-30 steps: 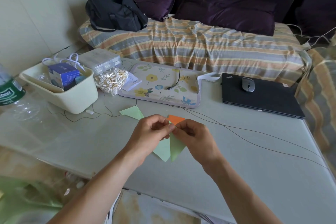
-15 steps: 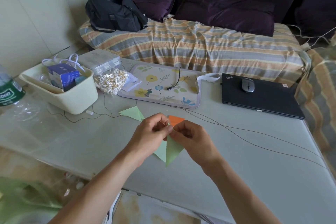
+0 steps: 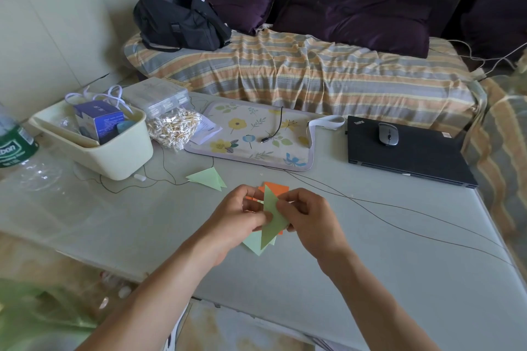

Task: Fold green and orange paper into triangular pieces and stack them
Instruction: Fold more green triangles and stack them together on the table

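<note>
Above the middle of a pale grey tabletop [image 3: 370, 279], held between two bare hands: a long, pointed triangle of folded green paper [image 3: 272, 216], tip up, standing nearly on edge. Pinched on its left side by thumb and fingers of the left hand [image 3: 242, 222]; gripped on its right edge by the curled fingers of the right hand [image 3: 310, 219]. Lower end partly masked by both hands.

Beneath the hands, mostly hidden: a paler green folded paper triangle [image 3: 255, 246], only its lower point showing, and orange folded paper [image 3: 275, 188], seen as a corner beyond the knuckles and a sliver near the right palm. Impossible to tell whether one orange piece or several, or how stacked.

Lying apart, to the left and farther back: a separate light green paper triangle [image 3: 209, 178], flat on the table.

Behind, a cream plastic tub [image 3: 114, 157] with a blue carton [image 3: 98, 121] inside, a clear bag of small pale sticks [image 3: 174, 129], a floral-print mat [image 3: 251, 137] with a short black cable on it, and a closed black laptop [image 3: 407, 154] carrying a grey mouse [image 3: 387, 134]. At the left edge, a green-labelled bottle [image 3: 14, 142], cut off by the frame. Across the table, thin dark wires [image 3: 399, 225] trailing off to the right. Farther back, a striped-covered sofa [image 3: 313, 71] bearing a black bag [image 3: 179, 20].
</note>
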Motion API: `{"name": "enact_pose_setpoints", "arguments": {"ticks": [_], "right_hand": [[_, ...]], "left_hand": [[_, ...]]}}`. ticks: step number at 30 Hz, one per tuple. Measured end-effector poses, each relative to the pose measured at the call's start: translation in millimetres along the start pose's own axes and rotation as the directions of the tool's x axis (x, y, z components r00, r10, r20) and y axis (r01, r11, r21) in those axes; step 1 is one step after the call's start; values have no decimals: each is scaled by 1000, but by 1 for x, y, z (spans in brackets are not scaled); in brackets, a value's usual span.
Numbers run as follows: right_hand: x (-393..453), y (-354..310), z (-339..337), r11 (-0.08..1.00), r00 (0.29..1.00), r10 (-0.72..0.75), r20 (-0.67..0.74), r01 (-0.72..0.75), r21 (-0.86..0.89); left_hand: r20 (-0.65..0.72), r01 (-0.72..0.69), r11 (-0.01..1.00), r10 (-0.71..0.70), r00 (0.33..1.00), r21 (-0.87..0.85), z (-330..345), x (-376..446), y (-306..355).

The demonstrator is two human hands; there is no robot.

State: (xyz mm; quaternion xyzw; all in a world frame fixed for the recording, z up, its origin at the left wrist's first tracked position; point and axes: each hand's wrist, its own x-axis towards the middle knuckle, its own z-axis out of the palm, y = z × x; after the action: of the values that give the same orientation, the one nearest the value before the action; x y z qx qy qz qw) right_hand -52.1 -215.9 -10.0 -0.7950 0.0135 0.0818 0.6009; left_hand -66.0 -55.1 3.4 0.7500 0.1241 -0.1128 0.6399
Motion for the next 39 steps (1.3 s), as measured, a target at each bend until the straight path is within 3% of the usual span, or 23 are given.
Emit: {"name": "enact_pose_setpoints", "arguments": {"ticks": [14, 24, 34, 39], "right_hand": [[-2, -3, 3, 997, 1000, -28, 12, 29, -68], [-2, -3, 5, 999, 1000, -22, 22, 23, -37], [-3, -2, 3, 996, 1000, -8, 18, 9, -85], [-4, -2, 3, 995, 1000, -13, 21, 15, -98]], "left_hand": [[-86, -29, 999, 32, 996, 42, -1, -1, 1], [22, -221, 918, 227, 974, 329, 3, -6, 2], [-23, -260, 870, 296, 955, 418, 5, -2, -5], [-33, -211, 876, 249, 968, 434, 2, -2, -4]]}}
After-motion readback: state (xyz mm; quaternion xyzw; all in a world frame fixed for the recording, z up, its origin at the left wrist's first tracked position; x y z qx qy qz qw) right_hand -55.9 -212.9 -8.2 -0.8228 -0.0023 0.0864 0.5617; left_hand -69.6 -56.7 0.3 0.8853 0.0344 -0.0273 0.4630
